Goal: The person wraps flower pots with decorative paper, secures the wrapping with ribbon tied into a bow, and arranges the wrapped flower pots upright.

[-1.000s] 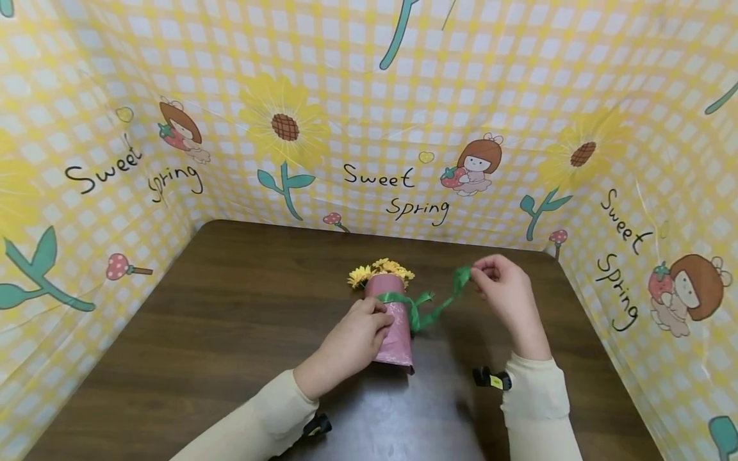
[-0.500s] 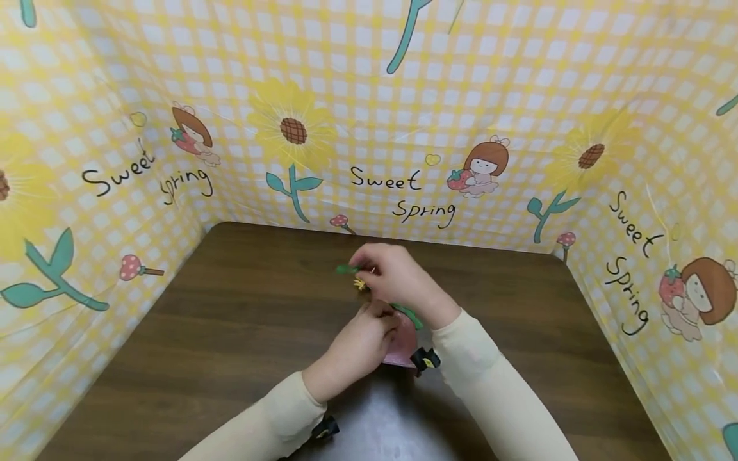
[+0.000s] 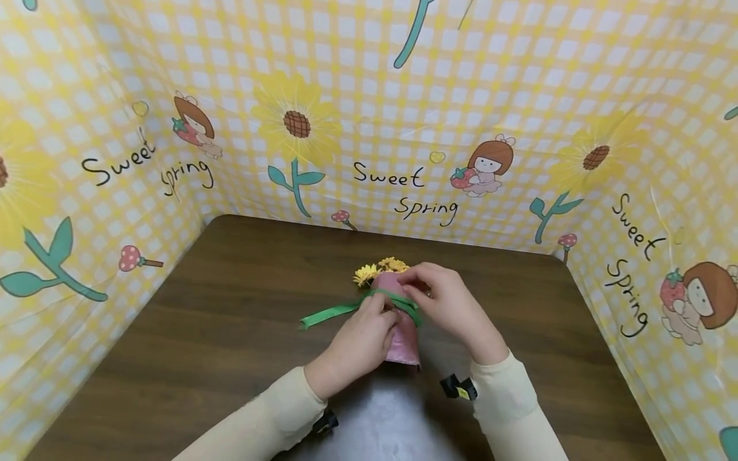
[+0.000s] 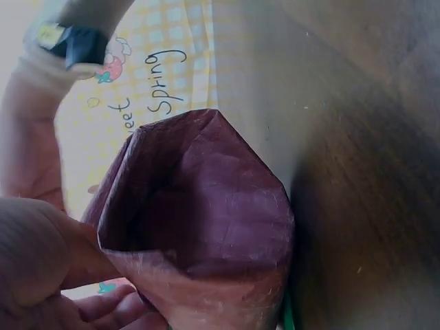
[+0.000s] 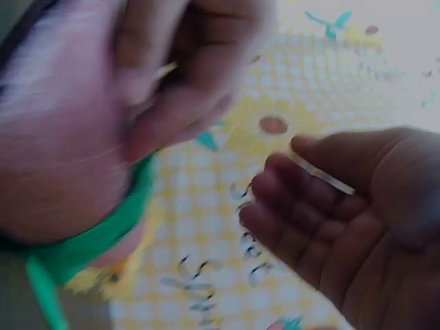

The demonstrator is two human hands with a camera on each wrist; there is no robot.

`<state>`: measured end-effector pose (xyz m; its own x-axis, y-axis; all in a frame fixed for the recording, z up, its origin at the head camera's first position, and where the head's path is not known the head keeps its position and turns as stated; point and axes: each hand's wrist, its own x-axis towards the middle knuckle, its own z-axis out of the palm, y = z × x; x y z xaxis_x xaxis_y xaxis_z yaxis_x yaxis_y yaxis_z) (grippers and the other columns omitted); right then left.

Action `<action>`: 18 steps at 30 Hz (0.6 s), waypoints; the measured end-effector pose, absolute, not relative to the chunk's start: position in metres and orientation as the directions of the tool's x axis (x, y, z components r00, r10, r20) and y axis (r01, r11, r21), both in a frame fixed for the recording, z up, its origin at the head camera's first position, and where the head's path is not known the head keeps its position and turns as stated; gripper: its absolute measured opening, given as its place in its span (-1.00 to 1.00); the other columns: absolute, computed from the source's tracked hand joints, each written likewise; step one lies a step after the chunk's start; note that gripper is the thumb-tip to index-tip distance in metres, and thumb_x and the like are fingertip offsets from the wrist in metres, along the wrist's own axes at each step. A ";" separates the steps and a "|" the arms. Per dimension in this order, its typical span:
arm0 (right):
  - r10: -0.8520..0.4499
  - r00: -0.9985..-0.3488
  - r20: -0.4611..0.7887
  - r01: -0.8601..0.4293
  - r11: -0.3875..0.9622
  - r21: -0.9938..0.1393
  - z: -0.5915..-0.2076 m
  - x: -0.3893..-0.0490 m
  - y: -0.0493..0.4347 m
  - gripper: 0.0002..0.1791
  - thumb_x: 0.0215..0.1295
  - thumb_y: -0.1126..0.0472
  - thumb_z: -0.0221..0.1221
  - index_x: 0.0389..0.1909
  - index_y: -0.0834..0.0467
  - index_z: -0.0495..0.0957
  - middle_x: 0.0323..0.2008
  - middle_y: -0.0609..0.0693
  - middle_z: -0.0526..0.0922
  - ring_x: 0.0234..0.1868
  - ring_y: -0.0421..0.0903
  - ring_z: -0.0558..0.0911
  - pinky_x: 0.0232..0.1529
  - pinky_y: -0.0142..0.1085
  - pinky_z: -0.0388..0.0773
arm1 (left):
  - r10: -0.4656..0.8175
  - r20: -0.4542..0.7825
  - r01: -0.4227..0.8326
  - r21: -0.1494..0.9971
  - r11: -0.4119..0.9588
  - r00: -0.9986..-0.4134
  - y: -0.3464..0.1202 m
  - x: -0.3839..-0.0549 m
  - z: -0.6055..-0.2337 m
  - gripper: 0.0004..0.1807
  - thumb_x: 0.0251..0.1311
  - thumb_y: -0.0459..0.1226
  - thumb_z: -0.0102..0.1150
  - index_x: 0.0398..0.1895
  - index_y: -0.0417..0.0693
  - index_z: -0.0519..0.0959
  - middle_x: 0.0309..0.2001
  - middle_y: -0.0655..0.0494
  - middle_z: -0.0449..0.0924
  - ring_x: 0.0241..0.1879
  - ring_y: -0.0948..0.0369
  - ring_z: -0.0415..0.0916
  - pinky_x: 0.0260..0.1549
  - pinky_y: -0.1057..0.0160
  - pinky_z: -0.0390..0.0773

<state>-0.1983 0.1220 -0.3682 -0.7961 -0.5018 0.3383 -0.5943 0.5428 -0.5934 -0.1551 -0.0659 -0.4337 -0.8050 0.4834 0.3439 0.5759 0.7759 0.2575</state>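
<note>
A bouquet in a pink wrapper (image 3: 406, 342) lies on the table, its yellow flowers (image 3: 366, 276) pointing away from me. Around the wrapper runs a green ribbon (image 3: 328, 314), with one tail stretching left across the table. My left hand (image 3: 360, 339) grips the wrapper's left side, fingertips at the ribbon. The left wrist view looks into the wrapper's hollow lower end (image 4: 206, 213). On the bouquet's right, my right hand (image 3: 455, 307) hovers near the ribbon. The right wrist view shows this right hand (image 5: 357, 234) loosely bent, seemingly holding nothing, apart from the wrapper.
Dark brown wooden table (image 3: 242, 333) beneath the work. A yellow checked cloth (image 3: 369, 128) with printed flowers and lettering walls the back and both sides. Each wrist wears a small black camera (image 3: 459, 387).
My right hand carried the ribbon from the right over the bouquet to the left, then came back to the right without it. The ribbon's tail now lies left. My left hand stayed on the bouquet.
</note>
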 end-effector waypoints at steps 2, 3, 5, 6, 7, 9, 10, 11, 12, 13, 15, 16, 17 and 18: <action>-0.457 -0.842 0.286 -0.530 0.606 -0.594 -0.381 -0.200 0.129 -0.85 0.38 0.29 0.31 -0.08 0.08 0.73 -0.15 -0.09 0.71 -0.18 -0.20 0.65 -0.14 -0.24 0.65 | 0.479 0.366 0.579 0.246 0.777 -0.798 -0.067 -0.157 -0.433 -0.85 0.36 -0.30 0.24 -0.09 -0.06 0.73 0.07 -0.05 0.45 0.01 0.03 0.41 -0.01 0.07 0.56; -0.444 -0.858 0.256 -0.503 0.630 -0.592 -0.387 -0.202 0.132 -0.85 0.38 0.29 0.31 -0.08 0.11 0.72 -0.15 -0.07 0.71 -0.18 -0.17 0.65 -0.13 -0.22 0.65 | 0.482 0.374 0.585 0.242 0.774 -0.793 -0.067 -0.158 -0.433 -0.85 0.34 -0.29 0.26 -0.10 -0.05 0.73 0.16 -0.09 0.44 0.06 -0.01 0.41 0.05 0.02 0.54; -0.422 -0.883 0.206 -0.456 0.670 -0.586 -0.401 -0.207 0.137 -0.86 0.38 0.30 0.30 -0.09 0.15 0.72 -0.16 -0.02 0.72 -0.18 -0.13 0.65 -0.13 -0.18 0.65 | 0.491 0.377 0.596 0.249 0.764 -0.786 -0.070 -0.161 -0.432 -0.86 0.30 -0.27 0.30 -0.13 -0.04 0.74 0.34 -0.19 0.35 0.23 -0.11 0.37 0.22 -0.10 0.45; -0.405 -0.895 0.184 -0.431 0.687 -0.585 -0.407 -0.211 0.140 -0.85 0.38 0.31 0.29 -0.08 0.17 0.72 -0.15 0.00 0.73 -0.17 -0.11 0.66 -0.12 -0.16 0.65 | 0.497 0.374 0.603 0.258 0.755 -0.783 -0.071 -0.163 -0.431 -0.86 0.28 -0.27 0.32 -0.14 -0.04 0.74 0.42 -0.23 0.29 0.33 -0.16 0.32 0.31 -0.15 0.39; -0.387 -0.907 0.165 -0.406 0.702 -0.585 -0.413 -0.214 0.143 -0.85 0.38 0.32 0.27 -0.08 0.18 0.71 -0.15 0.02 0.73 -0.17 -0.09 0.66 -0.12 -0.14 0.65 | 0.504 0.368 0.609 0.274 0.745 -0.782 -0.072 -0.165 -0.431 -0.86 0.27 -0.27 0.33 -0.15 -0.04 0.74 0.47 -0.25 0.24 0.40 -0.19 0.26 0.38 -0.19 0.31; -0.350 -0.926 0.142 -0.365 0.733 -0.574 -0.425 -0.222 0.148 -0.83 0.40 0.34 0.24 -0.05 0.21 0.71 -0.14 0.05 0.74 -0.15 -0.04 0.67 -0.10 -0.10 0.64 | 0.518 0.333 0.610 0.313 0.728 -0.788 -0.074 -0.169 -0.430 -0.86 0.28 -0.26 0.32 -0.13 -0.03 0.74 0.51 -0.27 0.21 0.49 -0.22 0.16 0.47 -0.20 0.16; -0.337 -0.931 0.137 -0.354 0.748 -0.561 -0.432 -0.226 0.150 -0.81 0.40 0.36 0.22 -0.04 0.22 0.70 -0.13 0.07 0.74 -0.14 -0.02 0.68 -0.09 -0.08 0.64 | 0.523 0.312 0.607 0.336 0.720 -0.793 -0.075 -0.171 -0.430 -0.85 0.28 -0.26 0.31 -0.12 -0.03 0.74 0.50 -0.27 0.24 0.51 -0.22 0.15 0.49 -0.18 0.11; -0.334 -0.934 0.129 -0.348 0.760 -0.550 -0.439 -0.230 0.152 -0.79 0.40 0.38 0.19 -0.02 0.24 0.70 -0.11 0.10 0.74 -0.10 0.01 0.68 -0.05 -0.05 0.63 | 0.527 0.288 0.600 0.361 0.714 -0.800 -0.076 -0.172 -0.430 -0.84 0.29 -0.26 0.30 -0.11 -0.03 0.74 0.48 -0.26 0.28 0.51 -0.20 0.16 0.51 -0.16 0.09; -0.342 -0.933 0.114 -0.347 0.769 -0.537 -0.446 -0.233 0.153 -0.77 0.40 0.40 0.17 0.00 0.25 0.69 -0.08 0.12 0.74 -0.06 0.04 0.68 -0.01 -0.03 0.63 | 0.533 0.274 0.599 0.380 0.705 -0.801 -0.077 -0.173 -0.430 -0.84 0.30 -0.26 0.29 -0.10 -0.03 0.73 0.43 -0.23 0.35 0.48 -0.18 0.22 0.49 -0.14 0.14; -0.360 -0.928 0.098 -0.357 0.777 -0.519 -0.452 -0.236 0.154 -0.74 0.40 0.41 0.15 0.02 0.24 0.69 -0.07 0.12 0.73 -0.03 0.05 0.68 0.03 -0.02 0.62 | 0.536 0.263 0.596 0.397 0.698 -0.802 -0.077 -0.173 -0.430 -0.84 0.31 -0.25 0.29 -0.10 -0.03 0.73 0.39 -0.20 0.42 0.44 -0.15 0.29 0.47 -0.10 0.21; -0.428 -0.901 0.070 -0.407 0.779 -0.477 -0.462 -0.240 0.153 -0.71 0.36 0.46 0.12 0.00 0.22 0.70 -0.08 0.11 0.72 0.00 0.05 0.67 0.07 -0.02 0.60 | 0.539 0.246 0.590 0.415 0.692 -0.805 -0.078 -0.174 -0.430 -0.83 0.32 -0.24 0.29 -0.08 -0.02 0.73 0.31 -0.12 0.50 0.36 -0.07 0.38 0.40 -0.03 0.34; -0.460 -0.887 0.048 -0.426 0.772 -0.472 -0.466 -0.241 0.153 -0.68 0.35 0.48 0.10 0.01 0.20 0.69 -0.06 0.10 0.71 0.03 0.05 0.66 0.09 -0.02 0.59 | 0.541 0.241 0.589 0.418 0.692 -0.806 -0.079 -0.174 -0.430 -0.83 0.33 -0.23 0.29 -0.08 -0.02 0.73 0.29 -0.10 0.52 0.32 -0.04 0.41 0.36 -0.01 0.39; -0.484 -0.875 0.029 -0.438 0.764 -0.474 -0.468 -0.241 0.152 -0.66 0.35 0.49 0.09 0.02 0.19 0.69 -0.05 0.09 0.71 0.04 0.05 0.66 0.11 -0.02 0.58 | 0.541 0.238 0.588 0.419 0.692 -0.807 -0.079 -0.174 -0.430 -0.82 0.33 -0.23 0.29 -0.07 -0.02 0.74 0.27 -0.07 0.53 0.29 -0.01 0.43 0.32 0.01 0.43; -0.499 -0.866 0.014 -0.444 0.758 -0.478 -0.469 -0.241 0.151 -0.65 0.35 0.49 0.08 0.01 0.17 0.69 -0.06 0.07 0.71 0.04 0.03 0.65 0.10 -0.03 0.58 | 0.542 0.236 0.588 0.417 0.693 -0.807 -0.080 -0.175 -0.430 -0.82 0.33 -0.22 0.29 -0.07 -0.01 0.74 0.25 -0.05 0.54 0.26 0.02 0.44 0.28 0.02 0.47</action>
